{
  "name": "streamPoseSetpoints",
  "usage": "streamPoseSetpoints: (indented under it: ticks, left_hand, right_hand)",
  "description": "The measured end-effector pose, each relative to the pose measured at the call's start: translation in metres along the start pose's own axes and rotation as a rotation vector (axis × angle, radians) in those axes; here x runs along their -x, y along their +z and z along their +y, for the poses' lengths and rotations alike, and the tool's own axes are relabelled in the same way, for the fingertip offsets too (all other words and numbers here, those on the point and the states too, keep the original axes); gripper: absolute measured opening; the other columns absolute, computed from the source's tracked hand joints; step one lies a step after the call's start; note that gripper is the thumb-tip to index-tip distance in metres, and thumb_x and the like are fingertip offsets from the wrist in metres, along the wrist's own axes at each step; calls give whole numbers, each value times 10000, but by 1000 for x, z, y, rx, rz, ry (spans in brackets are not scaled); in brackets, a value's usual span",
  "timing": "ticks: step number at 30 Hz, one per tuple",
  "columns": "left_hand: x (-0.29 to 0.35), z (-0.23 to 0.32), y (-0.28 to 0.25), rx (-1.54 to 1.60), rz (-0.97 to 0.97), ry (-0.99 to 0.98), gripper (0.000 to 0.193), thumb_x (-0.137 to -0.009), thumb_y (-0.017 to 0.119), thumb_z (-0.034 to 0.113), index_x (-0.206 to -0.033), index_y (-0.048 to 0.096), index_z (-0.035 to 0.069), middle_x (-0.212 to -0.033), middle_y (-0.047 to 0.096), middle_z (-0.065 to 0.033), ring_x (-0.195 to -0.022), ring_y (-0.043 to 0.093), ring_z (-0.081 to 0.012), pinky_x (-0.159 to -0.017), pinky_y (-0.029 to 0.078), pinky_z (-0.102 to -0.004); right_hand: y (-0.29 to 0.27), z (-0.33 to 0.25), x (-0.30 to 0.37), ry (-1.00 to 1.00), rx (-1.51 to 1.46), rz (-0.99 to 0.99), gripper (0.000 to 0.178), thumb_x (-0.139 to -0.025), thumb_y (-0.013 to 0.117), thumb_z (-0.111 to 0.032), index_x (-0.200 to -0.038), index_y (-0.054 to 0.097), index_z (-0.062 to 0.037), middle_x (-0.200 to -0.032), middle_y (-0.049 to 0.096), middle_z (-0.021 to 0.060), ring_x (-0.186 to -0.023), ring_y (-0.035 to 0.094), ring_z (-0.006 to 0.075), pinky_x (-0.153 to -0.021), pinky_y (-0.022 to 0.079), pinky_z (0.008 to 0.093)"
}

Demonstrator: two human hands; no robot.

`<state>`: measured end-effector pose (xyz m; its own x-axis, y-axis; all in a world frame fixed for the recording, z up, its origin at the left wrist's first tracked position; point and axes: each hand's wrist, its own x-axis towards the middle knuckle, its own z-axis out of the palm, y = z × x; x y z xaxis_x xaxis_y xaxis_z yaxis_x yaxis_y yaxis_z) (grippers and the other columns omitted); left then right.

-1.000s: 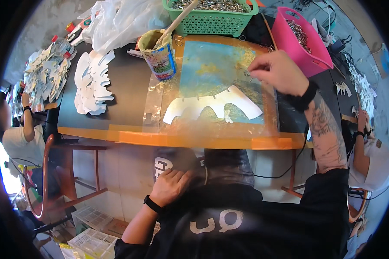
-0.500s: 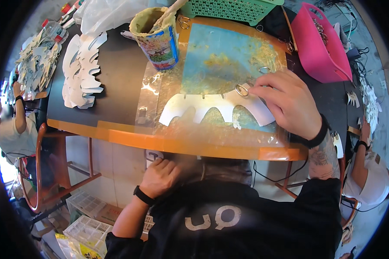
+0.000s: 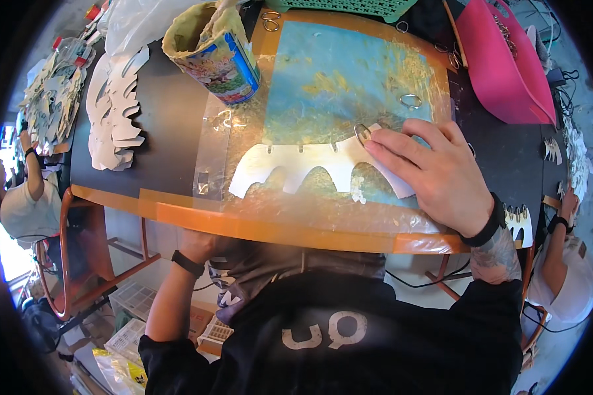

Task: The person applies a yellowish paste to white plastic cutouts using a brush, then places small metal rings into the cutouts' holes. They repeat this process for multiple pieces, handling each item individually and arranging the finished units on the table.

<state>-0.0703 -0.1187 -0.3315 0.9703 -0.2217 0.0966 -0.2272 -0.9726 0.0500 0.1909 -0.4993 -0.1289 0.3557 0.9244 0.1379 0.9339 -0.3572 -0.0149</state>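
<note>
A white scalloped piece (image 3: 286, 156), arched along its near edge and with small slots along its far edge, lies on the clear-covered work area. At its right end my right hand (image 3: 438, 172) pinches a metal ring (image 3: 360, 135) between thumb and fingers, with the ring at the piece's far edge. The lower fingers rest over the piece's right end. Another metal ring (image 3: 410, 101) lies on the blue mat (image 3: 349, 66) just beyond this hand. My left hand (image 3: 197, 246) is low at the table's front edge, its fingers hidden beneath it.
A paste-smeared can (image 3: 221, 72) stands behind left, beside a stack of white pieces (image 3: 112, 115). A pink basket (image 3: 501, 72) and a green basket (image 3: 349, 5) sit at the back. Finished-looking pieces with rings (image 3: 520, 227) lie right. Other people work at both sides.
My left hand has gone left and under the table edge. My right hand has moved slightly down over the piece's end, turning the ring more upright. The whole view has shifted a little.
</note>
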Motion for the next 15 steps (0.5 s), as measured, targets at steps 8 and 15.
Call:
streamPoseSetpoints:
  ticks: [8,15]
  left_hand:
    - [2,-40,25,276,-249,-146,244,-898,717,268,-1121,756,177,-976,737,-70,-918,696,-299,-797,534,-471]
    - [-19,-62,23,319,-239,-102,242,-904,710,273,-1120,756,175,-979,739,-73,-920,696,-303,-800,535,-469]
  right_hand:
    - [0,-1,1,-36,57,6,418,-847,688,-130,-1260,697,-68,-1293,658,-11,-1188,563,220,-897,468,372]
    - [-2,-1,0,-13,1,-21,396,-863,666,-132,-1250,689,-53,-1297,658,17,-1214,566,237,-922,470,396]
